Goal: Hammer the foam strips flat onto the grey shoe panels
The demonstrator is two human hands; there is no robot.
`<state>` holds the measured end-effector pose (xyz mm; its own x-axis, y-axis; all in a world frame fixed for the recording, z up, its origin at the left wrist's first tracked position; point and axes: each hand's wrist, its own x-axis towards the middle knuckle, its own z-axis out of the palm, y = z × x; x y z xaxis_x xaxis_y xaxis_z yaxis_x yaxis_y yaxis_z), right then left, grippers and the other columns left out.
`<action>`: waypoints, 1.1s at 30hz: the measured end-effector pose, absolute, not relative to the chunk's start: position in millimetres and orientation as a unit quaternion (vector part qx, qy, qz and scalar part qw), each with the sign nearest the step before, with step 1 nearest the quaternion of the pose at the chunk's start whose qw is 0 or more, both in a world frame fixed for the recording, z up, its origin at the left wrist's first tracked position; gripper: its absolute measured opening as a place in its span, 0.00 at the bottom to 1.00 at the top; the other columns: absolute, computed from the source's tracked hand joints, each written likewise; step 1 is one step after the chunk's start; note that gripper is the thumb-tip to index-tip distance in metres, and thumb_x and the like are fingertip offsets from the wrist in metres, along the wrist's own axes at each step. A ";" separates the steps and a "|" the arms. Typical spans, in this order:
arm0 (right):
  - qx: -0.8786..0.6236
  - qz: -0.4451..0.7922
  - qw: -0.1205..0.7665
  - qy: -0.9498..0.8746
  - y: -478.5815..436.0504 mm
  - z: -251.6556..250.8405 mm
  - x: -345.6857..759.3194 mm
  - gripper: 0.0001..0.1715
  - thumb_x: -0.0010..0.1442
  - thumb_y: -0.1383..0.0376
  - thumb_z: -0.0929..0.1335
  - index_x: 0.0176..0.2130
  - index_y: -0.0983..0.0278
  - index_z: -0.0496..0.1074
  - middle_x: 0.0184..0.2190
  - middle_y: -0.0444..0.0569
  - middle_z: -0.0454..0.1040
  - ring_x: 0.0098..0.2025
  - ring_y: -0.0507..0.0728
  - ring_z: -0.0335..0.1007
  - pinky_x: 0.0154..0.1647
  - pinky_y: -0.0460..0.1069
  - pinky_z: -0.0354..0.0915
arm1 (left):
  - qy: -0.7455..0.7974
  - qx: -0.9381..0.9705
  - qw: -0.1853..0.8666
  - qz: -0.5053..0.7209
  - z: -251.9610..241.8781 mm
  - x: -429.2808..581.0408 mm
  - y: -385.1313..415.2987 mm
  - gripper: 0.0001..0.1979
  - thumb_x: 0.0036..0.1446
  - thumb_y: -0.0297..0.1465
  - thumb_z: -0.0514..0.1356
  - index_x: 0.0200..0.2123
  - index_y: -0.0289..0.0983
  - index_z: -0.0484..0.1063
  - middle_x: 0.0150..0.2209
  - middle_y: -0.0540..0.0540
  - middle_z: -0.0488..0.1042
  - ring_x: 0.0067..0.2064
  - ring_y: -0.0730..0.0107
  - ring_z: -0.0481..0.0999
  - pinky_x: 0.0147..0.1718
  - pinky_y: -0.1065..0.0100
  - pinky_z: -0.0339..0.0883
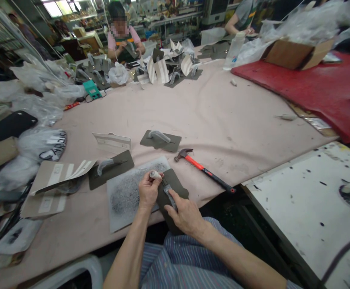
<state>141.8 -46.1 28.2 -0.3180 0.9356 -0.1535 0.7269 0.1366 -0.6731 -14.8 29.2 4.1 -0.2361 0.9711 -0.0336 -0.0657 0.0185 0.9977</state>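
My left hand (149,190) is closed round a small tool with a whitish, wrapped-looking round handle (155,175); its working end is hard to make out. A dark olive-grey flat panel (175,178) leans from the table edge toward my lap. On it is a strap handle covered in clear plastic (168,190). My right hand (186,212) lies on the panel, fingers extended over that handle. Beneath my left hand is a pale, heavily pitted board (123,196). Two similar panels with plastic-covered handles, one near (121,163) and one farther (171,142), lie beyond it.
A claw hammer (203,170) with a red and black handle lies to the right. Beige pieces (47,200) and plastic bags (9,160) crowd the left. A white speckled table (301,192) adjoins at right. Across the table a person (122,38) handles a panel.
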 end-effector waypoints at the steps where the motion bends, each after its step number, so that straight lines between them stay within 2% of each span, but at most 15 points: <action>1: -0.563 0.349 0.157 -0.732 -46.4 30.0 140.5 0.35 0.67 0.54 0.63 0.67 0.67 0.58 0.46 0.59 0.78 0.45 0.67 0.77 0.46 0.59 0.70 | 0.549 0.414 0.460 0.562 2.1 -15.2 25.1 0.18 0.50 0.35 0.69 0.43 0.36 0.73 0.39 0.44 0.81 0.41 0.64 0.81 0.46 0.63 0.73; 5: -0.540 0.376 0.218 -0.721 -43.8 32.0 145.0 0.35 0.65 0.52 0.65 0.64 0.67 0.61 0.51 0.58 0.75 0.49 0.64 0.74 0.49 0.57 0.68 | 0.561 0.406 0.452 0.563 -2.8 -12.3 19.6 0.17 0.52 0.36 0.68 0.43 0.36 0.72 0.40 0.44 0.81 0.42 0.65 0.81 0.48 0.63 0.72; 9: -0.585 0.332 0.285 -0.683 -30.6 22.8 172.4 0.29 0.67 0.52 0.62 0.60 0.67 0.65 0.40 0.52 0.76 0.40 0.59 0.73 0.43 0.52 0.66 | 0.571 0.389 0.457 0.560 -2.0 -10.5 24.7 0.16 0.51 0.37 0.69 0.40 0.36 0.72 0.39 0.44 0.81 0.41 0.64 0.81 0.48 0.62 0.73; 12: -0.660 0.217 0.297 -0.656 -14.2 14.7 204.8 0.26 0.69 0.54 0.61 0.57 0.68 0.67 0.40 0.53 0.73 0.40 0.59 0.71 0.43 0.52 0.64 | 0.570 0.383 0.463 0.560 -2.1 -11.7 27.1 0.17 0.50 0.38 0.69 0.40 0.36 0.72 0.39 0.44 0.80 0.41 0.64 0.81 0.48 0.62 0.73; 16: -0.713 0.073 0.176 -0.674 5.6 9.6 242.9 0.23 0.67 0.57 0.64 0.55 0.69 0.68 0.47 0.58 0.71 0.49 0.64 0.66 0.49 0.55 0.61 | 0.573 0.381 0.468 0.554 -2.8 -12.8 27.1 0.18 0.50 0.39 0.69 0.40 0.36 0.72 0.38 0.44 0.80 0.41 0.63 0.81 0.47 0.61 0.74; 19: -0.718 0.049 0.079 -0.690 14.5 7.8 255.0 0.21 0.64 0.59 0.66 0.53 0.67 0.69 0.47 0.57 0.70 0.49 0.65 0.64 0.48 0.56 0.60 | 0.570 0.377 0.473 0.556 -2.6 -12.6 26.7 0.18 0.49 0.39 0.69 0.40 0.36 0.73 0.38 0.44 0.80 0.40 0.63 0.81 0.47 0.61 0.74; 24: -0.706 0.043 0.009 -0.707 29.2 6.6 257.6 0.16 0.64 0.61 0.66 0.49 0.67 0.69 0.43 0.58 0.70 0.46 0.65 0.66 0.43 0.55 0.59 | 0.571 0.390 0.462 0.555 -3.0 -11.5 28.1 0.16 0.50 0.39 0.69 0.38 0.35 0.73 0.37 0.45 0.80 0.39 0.64 0.81 0.46 0.61 0.74; 27: -0.707 0.147 0.021 -0.691 40.0 11.5 260.5 0.10 0.63 0.64 0.65 0.43 0.68 0.69 0.38 0.57 0.70 0.39 0.61 0.67 0.38 0.52 0.58 | 0.579 0.425 0.443 0.537 -4.4 -10.6 29.4 0.13 0.51 0.37 0.67 0.37 0.36 0.73 0.36 0.45 0.80 0.39 0.63 0.81 0.46 0.61 0.74; 29: -0.692 0.350 0.080 -0.627 44.6 17.7 260.3 0.05 0.58 0.67 0.66 0.38 0.66 0.67 0.30 0.50 0.68 0.32 0.56 0.64 0.32 0.49 0.57 | 0.583 0.445 0.428 0.528 -4.7 -9.4 29.5 0.11 0.52 0.35 0.66 0.37 0.36 0.73 0.35 0.45 0.80 0.39 0.63 0.80 0.45 0.62 0.74; 31: -0.628 0.565 0.138 -0.517 45.6 26.0 255.1 0.04 0.54 0.69 0.65 0.34 0.64 0.63 0.25 0.43 0.63 0.25 0.51 0.58 0.26 0.46 0.56 | 0.591 0.458 0.409 0.523 -3.6 -7.6 28.5 0.09 0.53 0.34 0.65 0.37 0.36 0.73 0.35 0.45 0.80 0.39 0.62 0.80 0.43 0.63 0.74; 33: -0.566 0.681 0.164 -0.436 43.9 37.1 244.8 0.04 0.54 0.67 0.63 0.33 0.63 0.61 0.23 0.40 0.61 0.20 0.49 0.53 0.21 0.44 0.54 | 0.601 0.481 0.380 0.512 -1.0 -5.9 26.5 0.07 0.54 0.32 0.63 0.36 0.37 0.74 0.34 0.46 0.80 0.39 0.63 0.80 0.42 0.64 0.73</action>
